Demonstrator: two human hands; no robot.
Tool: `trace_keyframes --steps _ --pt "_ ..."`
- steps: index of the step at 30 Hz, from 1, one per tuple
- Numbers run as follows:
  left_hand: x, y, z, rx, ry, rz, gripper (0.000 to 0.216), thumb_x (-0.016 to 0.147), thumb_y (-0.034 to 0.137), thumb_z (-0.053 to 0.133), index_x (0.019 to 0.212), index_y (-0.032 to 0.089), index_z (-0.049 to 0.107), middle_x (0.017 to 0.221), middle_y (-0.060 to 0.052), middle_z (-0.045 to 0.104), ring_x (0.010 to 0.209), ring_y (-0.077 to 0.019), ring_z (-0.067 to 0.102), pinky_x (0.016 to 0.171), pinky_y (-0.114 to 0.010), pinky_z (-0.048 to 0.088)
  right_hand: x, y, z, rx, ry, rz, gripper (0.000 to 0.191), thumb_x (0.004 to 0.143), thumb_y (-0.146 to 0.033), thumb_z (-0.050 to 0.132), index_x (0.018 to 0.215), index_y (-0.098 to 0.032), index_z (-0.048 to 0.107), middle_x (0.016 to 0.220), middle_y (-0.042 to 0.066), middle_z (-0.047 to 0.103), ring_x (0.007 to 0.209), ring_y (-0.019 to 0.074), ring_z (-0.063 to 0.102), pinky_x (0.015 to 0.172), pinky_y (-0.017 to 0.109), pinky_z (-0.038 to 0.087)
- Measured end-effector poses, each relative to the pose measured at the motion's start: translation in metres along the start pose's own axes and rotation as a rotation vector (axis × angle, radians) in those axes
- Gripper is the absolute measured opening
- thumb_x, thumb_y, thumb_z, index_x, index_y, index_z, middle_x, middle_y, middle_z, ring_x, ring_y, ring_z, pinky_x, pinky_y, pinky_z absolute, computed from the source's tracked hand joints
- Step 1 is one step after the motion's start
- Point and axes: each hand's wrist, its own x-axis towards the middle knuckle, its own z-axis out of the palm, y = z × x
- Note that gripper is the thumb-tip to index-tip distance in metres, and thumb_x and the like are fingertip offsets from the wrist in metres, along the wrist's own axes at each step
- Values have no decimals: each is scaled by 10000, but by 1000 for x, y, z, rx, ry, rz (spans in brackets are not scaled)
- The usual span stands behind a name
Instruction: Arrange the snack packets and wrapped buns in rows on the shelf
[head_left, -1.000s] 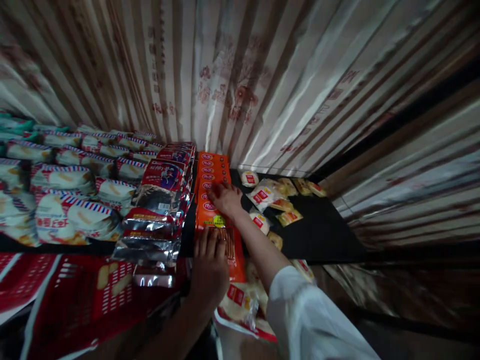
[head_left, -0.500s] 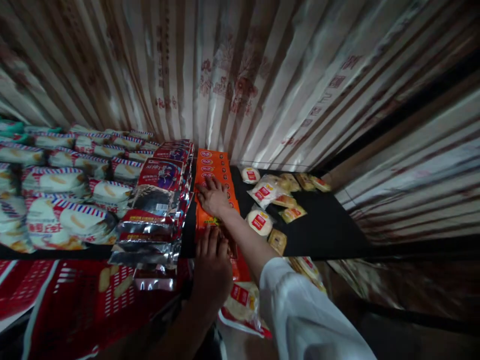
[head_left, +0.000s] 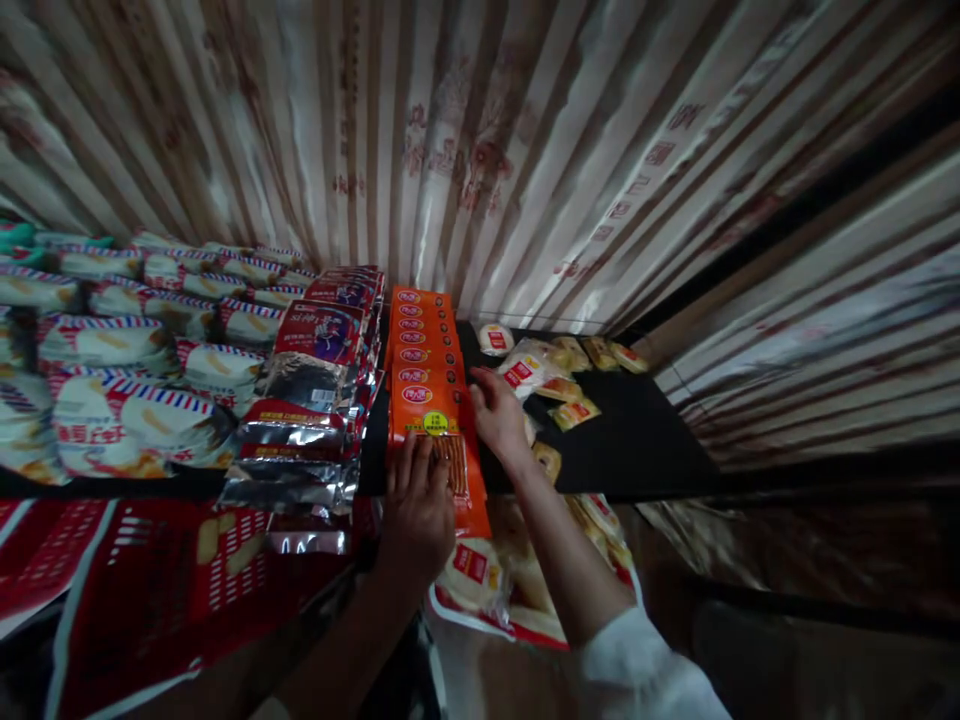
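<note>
A row of overlapping orange snack packets [head_left: 420, 345] lies on the black shelf, each one partly covering the one behind. On the nearest packet's lower part, beside its clear window with brown strips, my left hand [head_left: 420, 500] rests flat with its fingers stretched out. My right hand [head_left: 496, 418] is at the right edge of the row, fingers slightly bent and apart, holding nothing that I can see. Just beyond it lie white round wrapped cakes [head_left: 495, 340] and small yellowish wrapped pastries [head_left: 576, 412].
Dark red and silver packets [head_left: 300, 400] are stacked left of the orange row. Several white bread bags [head_left: 105, 350] fill the far left. Below the shelf edge are a large red bag [head_left: 165, 590] and an open bag of wrapped cakes [head_left: 472, 575]. A striped curtain [head_left: 420, 150] hangs behind.
My right hand has moved off the top of the orange packets to their right edge, uncovering their printed fronts. My left hand stays on the nearest packet. The view has shifted slightly.
</note>
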Motion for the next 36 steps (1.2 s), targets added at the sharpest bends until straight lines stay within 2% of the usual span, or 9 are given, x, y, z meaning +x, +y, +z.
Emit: trace_keyframes --steps 3,10,16,23,27,32,36 --pt "-1 -1 1 16 -19 0 327 859 180 432 1123 131 617 1375 -162 500 1352 -335 341 1074 -534 337 -19 2 -3 -43 -75 -15 326 868 -235 419 1079 -183 662 1250 120 594 1183 225 538 1018 408 414" --pt "-1 -2 1 36 -20 17 352 859 172 413 1146 119 610 1383 -161 493 1355 -321 339 1075 -521 341 -33 -2 5 -113 -192 -23 411 850 -200 457 1226 -108 593 1347 165 494 1230 233 504 1036 365 413" --pt "-2 -8 2 67 -8 56 388 860 135 397 1198 128 588 1387 -142 495 1354 -308 342 1079 -510 343 -31 -1 9 -95 -188 -42 414 851 -199 451 1233 -118 588 1350 162 494 1212 239 520 1037 387 419" --pt "0 -5 3 78 -33 25 435 843 103 398 1246 132 557 1384 -147 497 1333 -302 379 1052 -492 385 -28 0 11 -113 -191 -21 393 850 -204 464 1206 -130 615 1340 145 504 1208 236 524 1039 365 417" --pt "1 -7 3 86 -43 50 389 871 141 395 1214 123 580 1385 -148 496 1322 -317 394 1033 -496 406 -27 -1 9 -125 -207 -16 401 854 -191 458 1211 -89 611 1339 169 496 1198 240 532 1036 344 416" --pt "0 -8 5 57 -21 104 379 876 138 385 1192 85 587 1366 -164 512 1329 -322 382 1031 -480 419 -25 0 7 -121 -205 -20 392 860 -191 450 1205 -110 615 1310 155 529 1176 228 547 1024 352 428" --pt "-2 -6 3 55 5 78 373 865 147 397 1173 92 601 1377 -179 494 1346 -323 355 1037 -489 409 -25 0 5 -114 -215 -26 392 867 -205 445 1200 -94 619 1311 168 527 1167 229 554 1020 344 428"
